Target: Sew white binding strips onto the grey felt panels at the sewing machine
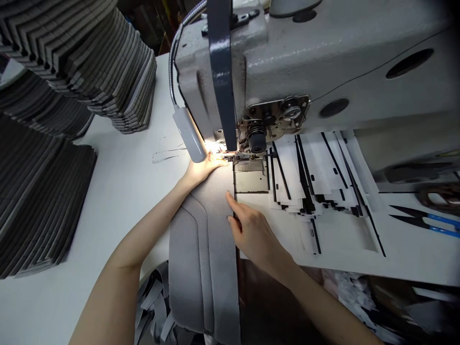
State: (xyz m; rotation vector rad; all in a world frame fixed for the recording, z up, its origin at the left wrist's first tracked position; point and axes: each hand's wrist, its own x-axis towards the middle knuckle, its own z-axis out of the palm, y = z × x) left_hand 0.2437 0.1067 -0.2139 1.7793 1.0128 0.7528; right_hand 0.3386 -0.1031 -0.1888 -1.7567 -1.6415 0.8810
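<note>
A grey padded fabric panel (204, 249) with curved seams runs from the sewing machine (287, 62) over the table's front edge. My left hand (203, 168) lies on the panel's far end beside the lit needle area, its fingers spread flat and partly washed out by the lamp (190, 134). On the panel's right edge rests my right hand (251, 230), index finger stretched out and thumb apart, the other fingers curled under. Neither hand grips the fabric.
Tall stacks of grey panels (39, 201) stand on the left of the white table (118, 191). White pieces with black strips (312, 177) lie right of the needle plate (251, 181). Blue-handled snips (427, 220) lie at far right. Grey scraps (154, 302) hang below the front edge.
</note>
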